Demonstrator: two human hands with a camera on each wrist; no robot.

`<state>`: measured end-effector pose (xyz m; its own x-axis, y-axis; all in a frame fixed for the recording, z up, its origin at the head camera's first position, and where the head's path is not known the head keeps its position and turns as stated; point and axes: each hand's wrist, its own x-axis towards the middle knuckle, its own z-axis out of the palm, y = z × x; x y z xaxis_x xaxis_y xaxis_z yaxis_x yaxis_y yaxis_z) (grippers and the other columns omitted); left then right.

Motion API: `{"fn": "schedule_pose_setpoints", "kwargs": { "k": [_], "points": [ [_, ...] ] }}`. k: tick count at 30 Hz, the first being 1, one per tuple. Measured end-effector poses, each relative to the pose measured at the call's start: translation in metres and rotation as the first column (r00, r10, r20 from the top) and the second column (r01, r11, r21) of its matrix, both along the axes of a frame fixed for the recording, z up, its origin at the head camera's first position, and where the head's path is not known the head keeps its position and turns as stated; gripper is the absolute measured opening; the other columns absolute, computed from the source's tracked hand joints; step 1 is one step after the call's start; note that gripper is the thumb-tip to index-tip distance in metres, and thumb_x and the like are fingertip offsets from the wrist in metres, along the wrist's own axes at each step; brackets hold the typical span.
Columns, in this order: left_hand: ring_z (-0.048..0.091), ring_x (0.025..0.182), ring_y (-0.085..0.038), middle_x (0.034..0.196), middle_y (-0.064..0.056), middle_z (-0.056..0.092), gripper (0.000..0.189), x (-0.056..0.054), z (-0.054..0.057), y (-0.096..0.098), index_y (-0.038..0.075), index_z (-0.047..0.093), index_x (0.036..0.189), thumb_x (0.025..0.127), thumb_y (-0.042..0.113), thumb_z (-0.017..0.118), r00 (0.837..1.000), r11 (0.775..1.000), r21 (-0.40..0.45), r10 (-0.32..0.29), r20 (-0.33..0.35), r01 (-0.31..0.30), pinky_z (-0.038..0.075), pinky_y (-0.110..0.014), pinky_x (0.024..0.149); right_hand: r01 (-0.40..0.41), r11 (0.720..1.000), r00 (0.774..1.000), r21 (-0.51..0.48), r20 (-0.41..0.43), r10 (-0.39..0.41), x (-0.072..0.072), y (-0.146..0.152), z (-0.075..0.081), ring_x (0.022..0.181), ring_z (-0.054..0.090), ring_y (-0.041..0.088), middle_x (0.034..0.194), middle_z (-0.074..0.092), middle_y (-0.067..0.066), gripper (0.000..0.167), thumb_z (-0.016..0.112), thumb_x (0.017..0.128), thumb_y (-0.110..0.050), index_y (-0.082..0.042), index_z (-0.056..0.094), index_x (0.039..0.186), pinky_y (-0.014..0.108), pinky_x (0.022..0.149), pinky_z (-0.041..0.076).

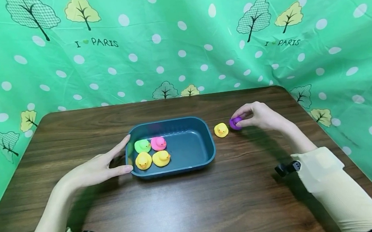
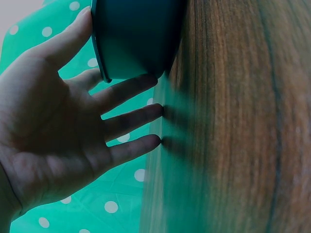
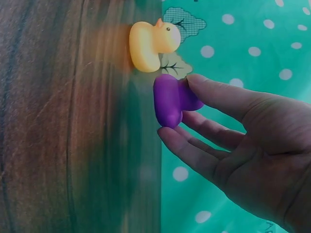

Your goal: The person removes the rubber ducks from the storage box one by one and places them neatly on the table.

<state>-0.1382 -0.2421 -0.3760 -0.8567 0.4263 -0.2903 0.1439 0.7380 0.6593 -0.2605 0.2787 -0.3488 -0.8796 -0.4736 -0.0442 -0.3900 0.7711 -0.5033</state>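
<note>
A purple rubber duck (image 1: 235,123) sits between the thumb and fingers of my right hand (image 1: 261,117), which pinches it at the table surface. In the right wrist view, the thumb touches the head of the purple duck (image 3: 167,101). Beside it on the table stands a yellow rubber duck (image 1: 221,130). My left hand (image 1: 91,170) rests against the left end of a dark blue tray (image 1: 191,169), its fingers straight and spread, thumb at the rim. Inside the tray's left half are a green duck (image 1: 142,146), a pink duck (image 1: 158,143) and two yellow ducks (image 1: 161,158).
The tray and ducks stand on a dark wood-grain table (image 1: 195,208). A green curtain (image 1: 172,46) with white dots and printed trees hangs behind the table and along its sides. Black wrist straps (image 1: 288,168) show near the sleeves.
</note>
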Motion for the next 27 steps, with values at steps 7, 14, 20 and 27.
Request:
{"fn": "schedule_pose_setpoints", "kwargs": {
  "k": [7, 14, 20, 27],
  "points": [
    [0.027, 0.156, -0.044, 0.174, -0.013, 0.015, 0.092, 0.000, 0.000, 0.000, 0.046, -0.004, 0.163, 0.099, 0.058, 0.060, 1.000, 1.000, -0.003, -0.004, -0.002, 0.004, 0.038, -0.067, 0.115, 0.008, 1.000, 1.000, 0.001, 0.020, -0.008, 0.001, 0.001, -0.004, 0.111, 0.068, 0.025, 0.114, 0.078, 0.007, 0.022, 0.080, 0.090, -0.015, -0.014, 0.080, 0.112, 0.043, 0.094, 0.054],
    [0.026, 0.156, -0.044, 0.174, -0.013, 0.014, 0.093, 0.000, 0.000, 0.000, 0.045, -0.004, 0.163, 0.098, 0.058, 0.061, 1.000, 1.000, 0.002, 0.000, 0.006, 0.000, 0.038, -0.067, 0.115, 0.010, 1.000, 1.000, 0.006, 0.029, -0.011, 0.000, 0.002, -0.010, 0.111, 0.068, 0.027, 0.115, 0.077, 0.009, 0.023, 0.081, 0.090, -0.014, -0.013, 0.080, 0.113, 0.047, 0.097, 0.054],
    [0.024, 0.157, -0.045, 0.174, -0.014, 0.014, 0.094, 0.001, 0.002, 0.001, 0.044, -0.004, 0.164, 0.098, 0.059, 0.061, 1.000, 1.000, 0.004, 0.003, 0.016, -0.003, 0.037, -0.068, 0.115, 0.024, 1.000, 0.998, 0.000, 0.050, -0.024, -0.001, 0.003, -0.013, 0.112, 0.067, 0.028, 0.116, 0.077, 0.010, 0.023, 0.080, 0.090, -0.014, -0.012, 0.079, 0.112, 0.050, 0.098, 0.053],
    [0.023, 0.157, -0.044, 0.174, -0.012, 0.014, 0.093, 0.001, 0.003, 0.002, 0.045, -0.003, 0.164, 0.098, 0.059, 0.061, 1.000, 1.000, 0.009, 0.006, 0.017, -0.006, 0.036, -0.068, 0.116, 0.020, 1.000, 0.999, -0.006, 0.044, -0.020, -0.002, 0.001, -0.016, 0.111, 0.067, 0.029, 0.115, 0.077, 0.011, 0.023, 0.082, 0.088, -0.013, -0.012, 0.080, 0.111, 0.053, 0.099, 0.053]
  ]
}}
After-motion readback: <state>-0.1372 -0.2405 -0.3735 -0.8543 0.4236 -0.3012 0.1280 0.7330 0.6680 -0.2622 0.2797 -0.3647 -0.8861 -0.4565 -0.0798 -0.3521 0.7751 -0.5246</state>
